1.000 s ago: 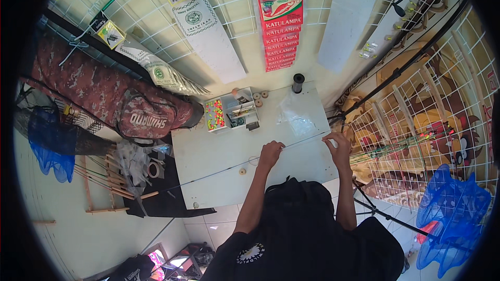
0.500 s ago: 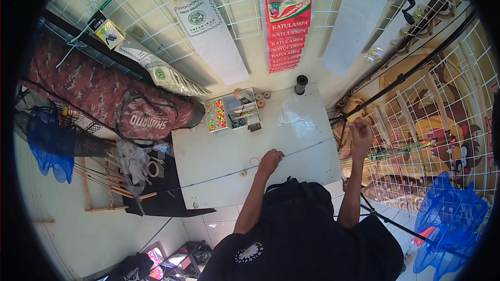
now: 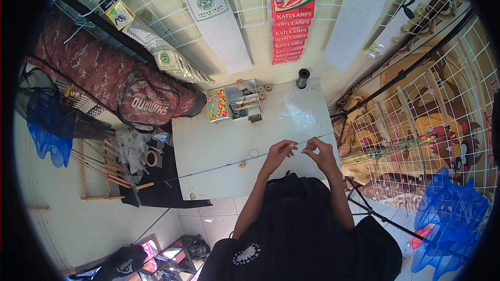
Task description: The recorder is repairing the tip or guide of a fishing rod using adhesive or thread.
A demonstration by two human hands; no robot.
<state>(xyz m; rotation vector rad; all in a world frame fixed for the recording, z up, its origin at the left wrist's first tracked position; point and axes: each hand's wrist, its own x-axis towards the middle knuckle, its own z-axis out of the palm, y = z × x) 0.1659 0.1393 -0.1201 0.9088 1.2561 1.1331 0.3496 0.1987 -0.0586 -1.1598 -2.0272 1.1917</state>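
Note:
Across the white table point(image 3: 208, 145) lies a thin blue fishing rod point(image 3: 204, 170), its wooden handle sticking out past the left edge. My left hand point(image 3: 280, 155) is over the rod toward its right end, thumb and fingers pinched together. Close beside it, my right hand point(image 3: 320, 153) is curled in a pinch too, fingertips facing the left ones. Whatever lies between the fingertips is too fine to make out. To the left of my left hand are a thin loop point(image 3: 253, 153) and a small wooden spool point(image 3: 241, 164).
A white divided box point(image 3: 234, 103) with bright coloured pieces stands at the back, near small spools point(image 3: 262, 91). Clear plastic bags point(image 3: 299, 112) and a black cylinder point(image 3: 302, 78) lie farther right. A camouflage bag point(image 3: 140, 93) leans at left; blue nets point(image 3: 445, 224) hang at right.
My right hand has come down and left from the table's right side to meet my left hand. My left hand has shifted slightly right and away from me.

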